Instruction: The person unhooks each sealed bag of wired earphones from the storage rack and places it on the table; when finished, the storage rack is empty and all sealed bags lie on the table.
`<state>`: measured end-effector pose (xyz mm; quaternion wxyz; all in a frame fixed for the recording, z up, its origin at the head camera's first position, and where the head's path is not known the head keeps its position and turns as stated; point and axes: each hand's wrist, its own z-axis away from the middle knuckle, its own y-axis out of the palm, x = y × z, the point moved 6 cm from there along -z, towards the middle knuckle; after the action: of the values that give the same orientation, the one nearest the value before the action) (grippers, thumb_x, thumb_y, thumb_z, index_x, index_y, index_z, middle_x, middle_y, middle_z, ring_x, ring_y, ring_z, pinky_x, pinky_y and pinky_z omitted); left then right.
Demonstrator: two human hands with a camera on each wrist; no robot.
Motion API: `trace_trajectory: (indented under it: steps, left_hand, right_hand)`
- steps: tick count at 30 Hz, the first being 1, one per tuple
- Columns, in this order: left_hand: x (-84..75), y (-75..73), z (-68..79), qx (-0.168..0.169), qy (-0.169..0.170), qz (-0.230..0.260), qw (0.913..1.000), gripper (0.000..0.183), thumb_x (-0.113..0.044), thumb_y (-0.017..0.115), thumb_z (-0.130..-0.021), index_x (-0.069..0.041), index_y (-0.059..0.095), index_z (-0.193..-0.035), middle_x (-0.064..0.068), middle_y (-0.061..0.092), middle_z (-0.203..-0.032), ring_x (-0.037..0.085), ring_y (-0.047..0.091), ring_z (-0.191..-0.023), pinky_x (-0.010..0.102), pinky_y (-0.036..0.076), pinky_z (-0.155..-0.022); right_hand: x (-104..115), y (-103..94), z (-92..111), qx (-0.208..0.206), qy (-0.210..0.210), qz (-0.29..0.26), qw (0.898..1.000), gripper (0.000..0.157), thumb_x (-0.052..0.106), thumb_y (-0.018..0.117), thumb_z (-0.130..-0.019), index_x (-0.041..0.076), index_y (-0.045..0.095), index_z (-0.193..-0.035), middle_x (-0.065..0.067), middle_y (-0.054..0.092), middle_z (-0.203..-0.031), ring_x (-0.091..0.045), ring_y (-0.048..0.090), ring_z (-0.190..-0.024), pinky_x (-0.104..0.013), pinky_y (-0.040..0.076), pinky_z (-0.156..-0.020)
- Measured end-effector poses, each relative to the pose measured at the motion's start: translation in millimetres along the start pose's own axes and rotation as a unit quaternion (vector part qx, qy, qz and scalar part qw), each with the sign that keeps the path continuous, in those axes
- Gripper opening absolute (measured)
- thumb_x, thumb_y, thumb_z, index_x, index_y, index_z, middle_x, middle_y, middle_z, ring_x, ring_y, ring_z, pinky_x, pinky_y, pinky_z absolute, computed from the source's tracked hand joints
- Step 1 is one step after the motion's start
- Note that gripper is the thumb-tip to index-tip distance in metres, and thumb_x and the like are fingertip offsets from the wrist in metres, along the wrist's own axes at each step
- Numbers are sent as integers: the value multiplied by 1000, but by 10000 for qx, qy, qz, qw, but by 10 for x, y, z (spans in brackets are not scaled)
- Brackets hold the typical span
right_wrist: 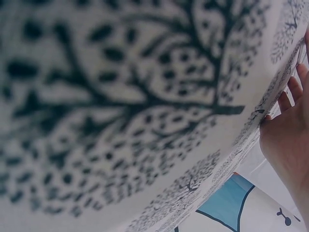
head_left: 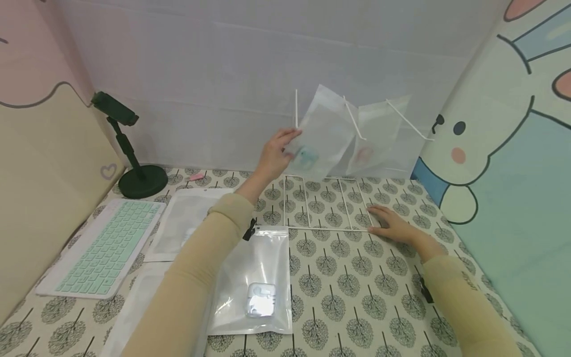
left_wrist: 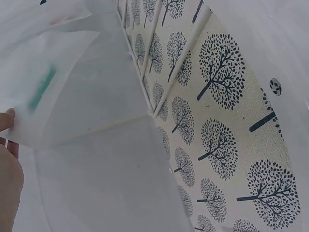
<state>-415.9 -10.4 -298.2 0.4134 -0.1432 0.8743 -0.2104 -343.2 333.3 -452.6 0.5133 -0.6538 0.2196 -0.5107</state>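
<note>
In the head view, my left hand pinches the left edge of a frosted plastic bag with a blue-green item showing through it. The bag hangs tilted on a white wire rack with slanted prongs. A second frosted bag, with a reddish item inside, hangs on the rack to the right. In the left wrist view, the pinched bag is at the left, with the fingertips at its edge. My right hand rests at the right front corner of the rack's base, fingers loosely extended.
A clear zip bag holding a white-cased item lies at the front. More frosted bags lie left of it, partly behind my left sleeve. A mint keyboard, a dark green stand and a small pink item are at the left.
</note>
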Motion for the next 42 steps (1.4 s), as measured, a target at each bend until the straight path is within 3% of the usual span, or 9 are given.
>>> trace_trajectory:
  steps: [7,15,22,25,27,30,32,42]
  left_hand:
    - [-28,-59,24,-117,164,360,9992,47,11,67,-77,-7,63,-120,5,54,-131,21,55,-103,20,53,-80]
    - [7,-125,49,116,-338,408,9985,30,4,63,-84,-8,68,-111,8,64,-121,23,63,-92,21,54,-76]
    - [-65,-152,69,219,-21,101,9997,34,5,61,-85,-7,65,-117,10,65,-120,19,60,-76,18,51,-66]
    - [-79,-162,83,146,171,27,9997,36,2,63,-85,-6,63,-120,10,63,-123,20,60,-84,19,51,-71]
    - [-81,-165,98,130,168,29,9998,39,-2,66,-85,-7,61,-123,9,62,-126,21,61,-98,20,51,-83]
    - [-107,-165,113,138,183,-69,9997,47,-9,71,-82,-8,58,-127,9,59,-129,26,55,-118,26,44,-101]
    - [-136,-164,121,166,258,-203,9993,52,-12,72,-81,-9,56,-130,10,57,-131,28,52,-122,27,39,-107]
    - [-199,-174,145,144,1074,-930,9898,63,-9,72,-81,-7,46,-138,14,53,-132,29,56,-116,25,42,-104]
  right_hand:
    - [-12,-2,-8,10,53,22,10000,71,37,62,-90,1,33,-144,-28,20,-150,-51,18,-135,-70,18,-106]
    - [-17,1,-2,8,10,20,10000,71,36,62,-90,0,33,-144,-28,20,-150,-52,18,-135,-70,19,-105]
    - [-41,-3,1,6,-57,13,10000,70,35,63,-90,1,33,-144,-28,20,-150,-51,18,-135,-70,19,-105]
    - [-66,-2,0,12,-40,6,10000,70,35,63,-90,1,33,-144,-28,20,-150,-51,18,-135,-70,19,-105]
    - [-81,0,2,17,-5,11,10000,71,36,63,-90,2,33,-144,-27,20,-150,-51,18,-135,-70,19,-105]
    - [-104,5,4,16,38,1,10000,71,37,63,-89,3,33,-144,-27,19,-151,-51,18,-136,-70,18,-105]
    - [-107,0,7,1,32,-5,10000,71,37,63,-90,3,33,-145,-26,20,-151,-50,17,-136,-70,18,-106]
    - [-91,-11,30,1,-64,-112,9999,70,35,63,-90,2,33,-144,-27,19,-150,-51,17,-136,-70,19,-105]
